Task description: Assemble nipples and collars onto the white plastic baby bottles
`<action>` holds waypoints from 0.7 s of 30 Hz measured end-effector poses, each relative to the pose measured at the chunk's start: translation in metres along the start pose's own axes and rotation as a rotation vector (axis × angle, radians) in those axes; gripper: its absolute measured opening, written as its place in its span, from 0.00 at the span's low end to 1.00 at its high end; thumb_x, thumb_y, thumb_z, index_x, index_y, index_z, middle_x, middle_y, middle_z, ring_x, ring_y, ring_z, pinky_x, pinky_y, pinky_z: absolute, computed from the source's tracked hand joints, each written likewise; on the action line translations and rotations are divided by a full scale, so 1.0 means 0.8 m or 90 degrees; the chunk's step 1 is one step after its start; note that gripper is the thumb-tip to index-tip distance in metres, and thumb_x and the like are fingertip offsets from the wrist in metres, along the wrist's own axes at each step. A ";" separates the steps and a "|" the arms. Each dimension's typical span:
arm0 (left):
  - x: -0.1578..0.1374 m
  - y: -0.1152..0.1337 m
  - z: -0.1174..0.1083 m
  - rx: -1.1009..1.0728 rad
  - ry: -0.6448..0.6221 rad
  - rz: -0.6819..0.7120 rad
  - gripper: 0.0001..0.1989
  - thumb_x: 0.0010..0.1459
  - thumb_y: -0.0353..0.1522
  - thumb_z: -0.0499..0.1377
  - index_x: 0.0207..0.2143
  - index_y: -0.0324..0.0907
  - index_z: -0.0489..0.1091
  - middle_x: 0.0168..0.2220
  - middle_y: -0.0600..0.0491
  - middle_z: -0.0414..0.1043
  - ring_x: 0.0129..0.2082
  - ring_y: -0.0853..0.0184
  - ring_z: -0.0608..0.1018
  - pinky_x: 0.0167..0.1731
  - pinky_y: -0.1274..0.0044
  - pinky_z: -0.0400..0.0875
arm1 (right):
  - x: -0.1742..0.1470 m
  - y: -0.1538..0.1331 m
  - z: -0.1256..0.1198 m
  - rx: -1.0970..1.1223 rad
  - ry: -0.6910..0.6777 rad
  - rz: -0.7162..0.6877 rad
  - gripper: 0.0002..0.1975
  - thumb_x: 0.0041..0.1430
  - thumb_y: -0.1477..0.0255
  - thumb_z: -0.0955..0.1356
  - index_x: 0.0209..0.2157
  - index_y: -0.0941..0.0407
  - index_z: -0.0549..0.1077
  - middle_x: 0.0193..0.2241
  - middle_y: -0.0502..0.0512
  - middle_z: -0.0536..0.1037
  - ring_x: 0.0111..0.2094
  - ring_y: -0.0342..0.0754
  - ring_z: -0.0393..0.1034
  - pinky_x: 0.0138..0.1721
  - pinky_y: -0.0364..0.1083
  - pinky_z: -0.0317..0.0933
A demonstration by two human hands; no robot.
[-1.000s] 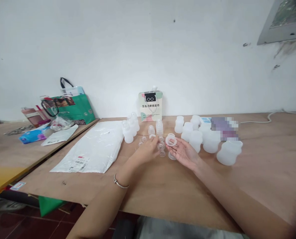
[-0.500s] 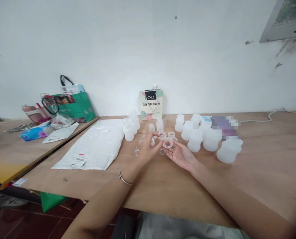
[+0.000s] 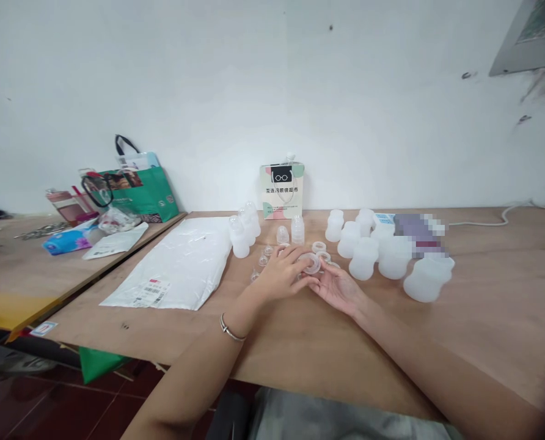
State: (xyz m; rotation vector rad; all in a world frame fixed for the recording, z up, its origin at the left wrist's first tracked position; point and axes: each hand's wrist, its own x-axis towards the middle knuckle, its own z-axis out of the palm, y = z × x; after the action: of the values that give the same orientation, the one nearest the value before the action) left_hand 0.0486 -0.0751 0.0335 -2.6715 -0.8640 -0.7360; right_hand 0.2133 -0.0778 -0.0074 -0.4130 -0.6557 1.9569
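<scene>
Left hand (image 3: 277,274) reaches across with its fingers bent over a translucent ring (image 3: 313,269); whether they grip it or only rest on it, I cannot tell. Right hand (image 3: 341,290) pinches the ring's right side between thumb and fingers. The ring is raised over the middle of the surface (image 3: 309,354), between its front and back edges. More rings (image 3: 319,247) lie just behind it, partly hidden by the hands, and small clear teats (image 3: 263,261) sit beside the left hand, which covers some of the pieces there. Farther back stand a clear dome (image 3: 282,235) and a clear stack (image 3: 297,230), then a paper bag (image 3: 281,195) at the back edge. Toward the left edge lies a white package (image 3: 171,263), with capped bottles (image 3: 240,238) upright along its right side. Frosted bottles (image 3: 363,260) crowd the ground right of the hands; a purple item (image 3: 412,231) lies behind them, near the back edge. Beyond the left edge, a green bag (image 3: 148,195) stands on another surface (image 3: 7,269).
</scene>
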 end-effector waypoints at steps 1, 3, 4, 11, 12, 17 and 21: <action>0.000 0.000 0.001 -0.003 0.001 -0.003 0.17 0.57 0.44 0.49 0.40 0.42 0.66 0.52 0.47 0.64 0.49 0.60 0.67 0.48 0.66 0.57 | 0.000 0.000 0.000 0.000 -0.006 -0.004 0.07 0.61 0.72 0.60 0.36 0.55 0.69 0.33 0.52 0.76 0.34 0.41 0.72 0.35 0.39 0.68; 0.001 0.000 0.004 -0.020 0.011 -0.019 0.18 0.57 0.44 0.49 0.40 0.42 0.66 0.50 0.46 0.65 0.48 0.61 0.68 0.47 0.68 0.60 | 0.000 0.001 0.000 0.007 -0.008 -0.012 0.07 0.61 0.72 0.61 0.36 0.55 0.70 0.33 0.50 0.77 0.32 0.40 0.72 0.35 0.39 0.68; 0.001 0.000 0.006 -0.033 0.020 -0.029 0.17 0.58 0.43 0.49 0.40 0.41 0.66 0.48 0.47 0.66 0.47 0.62 0.69 0.46 0.69 0.62 | 0.000 0.001 0.000 0.013 -0.005 -0.015 0.07 0.60 0.71 0.61 0.36 0.55 0.70 0.33 0.50 0.77 0.32 0.40 0.73 0.37 0.40 0.68; 0.001 0.001 0.013 -0.113 0.108 -0.031 0.11 0.58 0.38 0.51 0.39 0.41 0.66 0.46 0.47 0.68 0.45 0.64 0.71 0.44 0.71 0.67 | 0.000 0.003 -0.004 -0.048 0.042 -0.035 0.10 0.52 0.82 0.64 0.36 0.57 0.71 0.32 0.52 0.78 0.36 0.41 0.74 0.40 0.40 0.68; 0.000 0.002 0.012 -0.121 0.108 -0.033 0.11 0.58 0.37 0.51 0.39 0.41 0.66 0.46 0.47 0.68 0.45 0.64 0.71 0.44 0.71 0.67 | 0.001 0.004 -0.005 -0.055 0.049 -0.042 0.11 0.52 0.83 0.65 0.36 0.57 0.71 0.32 0.52 0.78 0.36 0.41 0.74 0.39 0.39 0.68; 0.000 0.004 0.007 -0.173 0.097 -0.115 0.20 0.54 0.40 0.55 0.47 0.41 0.59 0.42 0.47 0.69 0.43 0.62 0.72 0.43 0.69 0.67 | 0.003 0.004 -0.005 -0.093 0.101 -0.052 0.11 0.48 0.82 0.67 0.34 0.57 0.71 0.30 0.51 0.78 0.32 0.41 0.74 0.35 0.38 0.68; 0.002 0.005 0.005 -0.190 0.075 -0.102 0.22 0.51 0.39 0.57 0.48 0.42 0.59 0.42 0.49 0.71 0.41 0.63 0.73 0.40 0.72 0.68 | 0.003 0.004 -0.003 -0.133 0.089 -0.056 0.11 0.46 0.82 0.68 0.34 0.56 0.72 0.30 0.50 0.78 0.32 0.40 0.73 0.33 0.37 0.67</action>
State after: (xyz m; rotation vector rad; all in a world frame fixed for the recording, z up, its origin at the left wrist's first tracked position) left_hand 0.0539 -0.0762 0.0303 -2.7985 -1.0161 -1.1290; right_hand 0.2113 -0.0763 -0.0115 -0.6330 -0.7765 1.7652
